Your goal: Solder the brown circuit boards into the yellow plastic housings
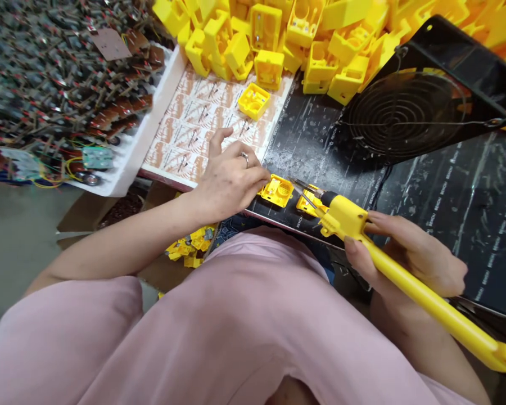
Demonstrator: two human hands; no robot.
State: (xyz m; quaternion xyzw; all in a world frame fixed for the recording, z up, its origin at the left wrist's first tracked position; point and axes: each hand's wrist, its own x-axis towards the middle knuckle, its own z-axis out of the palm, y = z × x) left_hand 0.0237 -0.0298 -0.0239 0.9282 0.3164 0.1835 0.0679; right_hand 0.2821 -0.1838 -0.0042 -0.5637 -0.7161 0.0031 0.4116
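My right hand (409,259) is closed around the yellow handle of a soldering iron (425,287), its thin tip pointing left. The tip is just beside a small open yellow plastic case (278,191) near the table's front edge. At the left side of that case, the fingertips of my left hand (231,180) press together on its edge. A ring shows on one finger. Partly behind the iron's front end lies a second yellow case (307,201). Another yellow case (254,102) rests farther back on the patterned sheet (181,124).
Yellow cases (265,28) are heaped along the back. A black fan (405,107) stands at the right rear. At left, a white foam tray (152,124) borders a large pile of circuit boards (67,84). Below the table edge, a cardboard box holds yellow parts (191,247).
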